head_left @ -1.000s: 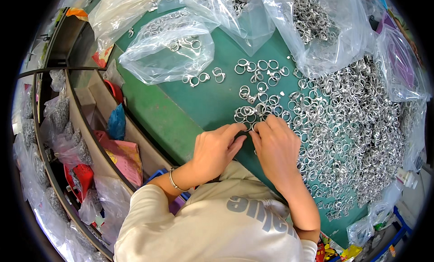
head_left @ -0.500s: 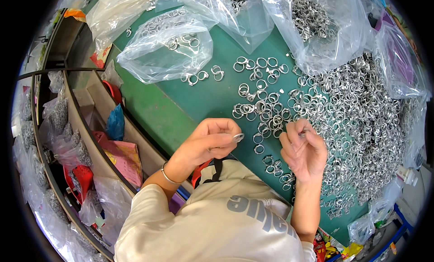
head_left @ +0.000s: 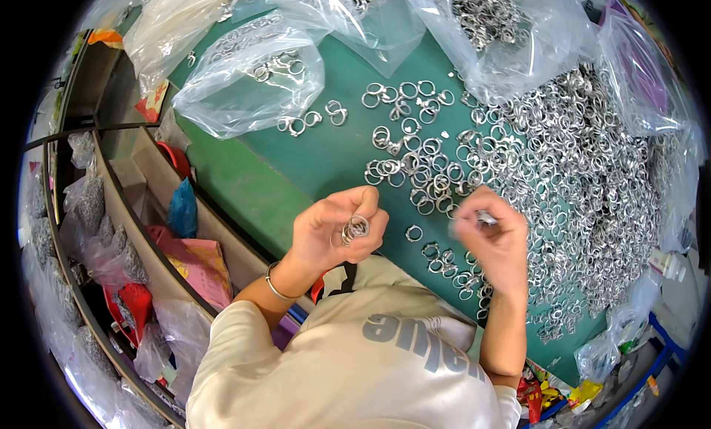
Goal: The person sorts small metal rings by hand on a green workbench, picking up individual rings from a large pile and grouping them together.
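Silvery rings are bunched in the curled fingers of my left hand, held over the table's near edge. My right hand is raised above the edge of the ring pile, its fingers bent and partly blurred. A small silvery piece, which looks like a ring, shows between them. Loose rings lie scattered on the green table just beyond my hands. They merge at the right into a deep heap of rings.
A clear plastic bag with some rings inside lies at the far left of the table. Another bag holding many rings stands at the far right. Below the left table edge, open drawers hold bagged goods and a blue plastic bundle.
My left hand has turned, so several rings now show in its fingers. The right hand's fingers have curled inward around the silvery piece. The whole view has shifted slightly.
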The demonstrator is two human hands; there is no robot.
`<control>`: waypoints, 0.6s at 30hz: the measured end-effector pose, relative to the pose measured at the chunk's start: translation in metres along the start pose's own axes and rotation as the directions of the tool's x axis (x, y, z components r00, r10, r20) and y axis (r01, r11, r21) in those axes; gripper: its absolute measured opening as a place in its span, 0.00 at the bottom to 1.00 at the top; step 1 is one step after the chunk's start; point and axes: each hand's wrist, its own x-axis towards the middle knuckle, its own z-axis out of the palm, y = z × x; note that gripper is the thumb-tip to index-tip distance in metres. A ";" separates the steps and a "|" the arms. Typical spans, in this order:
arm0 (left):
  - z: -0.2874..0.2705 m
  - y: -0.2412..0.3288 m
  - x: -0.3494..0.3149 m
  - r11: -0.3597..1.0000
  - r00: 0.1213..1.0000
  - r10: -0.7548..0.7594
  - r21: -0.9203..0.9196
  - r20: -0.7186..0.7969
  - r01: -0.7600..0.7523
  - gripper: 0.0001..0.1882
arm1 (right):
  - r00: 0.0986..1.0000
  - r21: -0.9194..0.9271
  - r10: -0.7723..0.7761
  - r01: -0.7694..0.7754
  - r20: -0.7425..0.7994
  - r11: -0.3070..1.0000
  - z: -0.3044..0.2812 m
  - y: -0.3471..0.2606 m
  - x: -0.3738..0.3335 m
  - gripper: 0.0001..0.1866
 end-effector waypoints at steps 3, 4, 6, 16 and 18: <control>0.007 -0.005 0.006 0.987 1.000 0.027 0.160 0.014 -0.028 0.12 | 0.994 0.760 0.020 -0.095 0.107 0.642 -0.024 0.009 -0.012 0.09; 0.010 -0.007 0.009 0.978 0.999 0.035 0.204 0.033 -0.041 0.13 | 0.994 0.819 0.024 -0.103 0.108 0.564 -0.030 0.015 -0.017 0.13; 0.019 -0.010 0.013 0.961 0.991 0.034 0.277 -0.133 0.004 0.13 | 0.998 0.909 0.062 -0.052 0.029 0.413 -0.034 0.023 -0.029 0.14; 0.039 -0.041 0.011 -0.309 0.995 0.065 0.950 0.071 -0.048 0.19 | 0.963 -0.722 -0.257 0.118 -0.085 0.682 -0.002 0.020 -0.089 0.11; 0.043 -0.046 0.013 -0.398 0.998 0.038 0.917 0.041 -0.023 0.17 | 0.948 -0.839 -0.318 0.161 -0.015 0.520 0.005 0.035 -0.088 0.14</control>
